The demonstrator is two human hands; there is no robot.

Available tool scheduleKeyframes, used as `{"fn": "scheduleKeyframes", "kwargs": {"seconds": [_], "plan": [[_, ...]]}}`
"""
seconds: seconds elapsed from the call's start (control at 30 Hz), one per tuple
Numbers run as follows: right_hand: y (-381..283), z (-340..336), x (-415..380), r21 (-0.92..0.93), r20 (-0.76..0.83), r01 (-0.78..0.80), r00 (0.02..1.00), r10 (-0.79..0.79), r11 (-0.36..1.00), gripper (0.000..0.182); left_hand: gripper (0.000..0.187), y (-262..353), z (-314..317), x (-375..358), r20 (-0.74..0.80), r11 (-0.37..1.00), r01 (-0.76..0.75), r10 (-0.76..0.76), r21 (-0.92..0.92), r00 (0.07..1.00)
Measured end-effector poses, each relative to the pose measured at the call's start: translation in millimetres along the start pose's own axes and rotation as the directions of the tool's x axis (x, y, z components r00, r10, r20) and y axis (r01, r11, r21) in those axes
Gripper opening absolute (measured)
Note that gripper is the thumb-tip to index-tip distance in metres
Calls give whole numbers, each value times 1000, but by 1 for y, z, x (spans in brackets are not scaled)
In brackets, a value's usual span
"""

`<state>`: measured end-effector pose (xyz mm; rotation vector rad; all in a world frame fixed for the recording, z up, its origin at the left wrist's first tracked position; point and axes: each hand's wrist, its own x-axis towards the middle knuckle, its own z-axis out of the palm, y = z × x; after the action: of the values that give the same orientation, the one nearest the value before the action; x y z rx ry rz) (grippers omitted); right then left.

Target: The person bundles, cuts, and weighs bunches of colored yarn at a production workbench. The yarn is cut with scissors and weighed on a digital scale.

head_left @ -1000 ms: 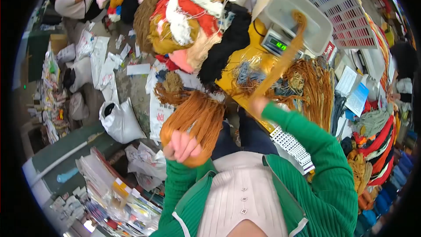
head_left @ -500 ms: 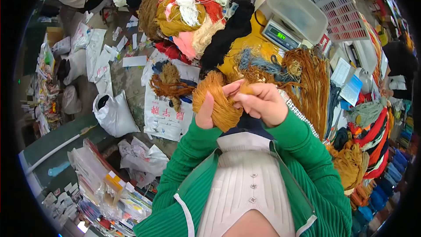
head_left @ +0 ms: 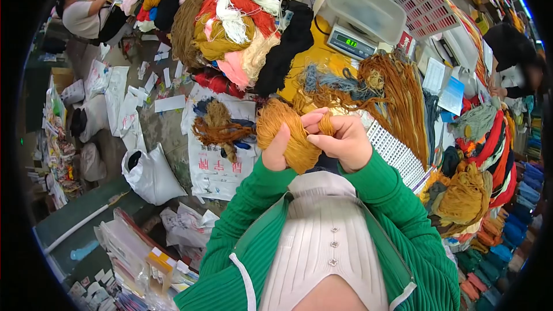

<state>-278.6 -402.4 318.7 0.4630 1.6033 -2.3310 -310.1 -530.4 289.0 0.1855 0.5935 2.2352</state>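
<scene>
A golden-brown skein of yarn [head_left: 288, 135] is bunched up in front of my chest. My left hand [head_left: 276, 151] is wrapped round its lower left side, with the thumb on the near face and fingertips showing at its right. Close beside it, my right hand [head_left: 350, 143] pinches a small looped end of the same yarn [head_left: 326, 123] between thumb and fingers. The hands almost touch at the loop. Just beyond them lie loose brown and blue-grey yarns [head_left: 325, 83] on a yellow surface.
A scale [head_left: 350, 41] with a lit green display carries a clear plastic tray [head_left: 368, 14]. Piled skeins [head_left: 230, 29] lie ahead, and long rust-brown yarn [head_left: 397, 98] hangs to the right. White sacks [head_left: 152, 173] stand at left. Other people [head_left: 83, 14] are at the upper left and right edge.
The yarn loop at my right hand now shows more clearly above the fingers. The scale's display reads differently. My view has shifted slightly, while my left hand keeps its hold on the skein.
</scene>
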Motion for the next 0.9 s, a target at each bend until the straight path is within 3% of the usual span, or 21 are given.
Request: {"fn": "scheduleKeyframes", "kwargs": {"seconds": [0.07, 0.17, 0.23, 0.37, 0.47, 0.53, 0.6, 0.67, 0.7, 0.73, 0.77, 0.8, 0.83, 0.87, 0.9], "plan": [[2, 3, -4, 23, -24, 31, 999, -31, 999, 8, 70, 0, 2, -4, -48, 999, 0, 3, 51, 999], [-3, 7, -10, 151, -47, 18, 999, -11, 988, 8, 62, -2, -5, -7, -60, 985, 20, -31, -170, 998], [-1, 8, -12, 167, -66, 62, 996, -52, 984, 8, 52, -7, -16, -11, -42, 1000, -27, 26, -5, 999], [13, 13, -14, -217, -69, 352, 925, -374, 910, 11, 32, -4, -16, -13, -126, 930, -6, 56, 369, 990], [6, 22, -16, 86, -142, 295, 949, -281, 952, 9, 26, 4, -12, -15, -239, 962, 53, 13, 266, 971], [6, 9, -15, 394, 59, 0, 998, -25, 919, 5, 22, 14, -16, -17, -268, 965, 113, -47, 237, 962], [3, -2, -15, 582, 321, -321, 935, 152, 747, 3, 23, 29, -29, -25, -221, 947, 111, -44, 302, 974], [2, -24, -19, 471, 281, -281, 946, 160, 836, 3, 26, 50, -56, -41, -90, 892, 26, 17, 452, 996], [-5, -42, -20, 391, 234, -269, 954, 188, 880, 3, 26, 56, -69, -51, -68, 589, -91, 241, 803, 968], [-20, -51, -22, 147, -43, -219, 973, 227, 965, 5, 25, 60, -82, -63, 49, 145, -121, 420, 982, 906], [-16, -82, -15, 75, -96, -71, 992, 78, 995, 9, 25, 62, -95, -76, 232, -329, -61, 510, 942, 828], [-32, -85, -14, 127, -389, -92, 911, 134, 988, 11, 25, 62, -105, -87, 433, -717, 69, 492, 694, 756], [-19, -144, -2, 273, -519, -54, 833, 195, 960, 9, 25, 62, -103, -91, 485, -930, 300, 367, 213, 794], [-14, -190, 4, 449, -525, 31, 818, 236, 893, 7, 25, 61, -101, -95, 527, -827, 453, 236, -332, 816], [-10, -225, 8, 409, -565, 90, 807, 174, 908, 6, 24, 59, -84, -88, 361, -375, 410, 197, -831, 911]]}}
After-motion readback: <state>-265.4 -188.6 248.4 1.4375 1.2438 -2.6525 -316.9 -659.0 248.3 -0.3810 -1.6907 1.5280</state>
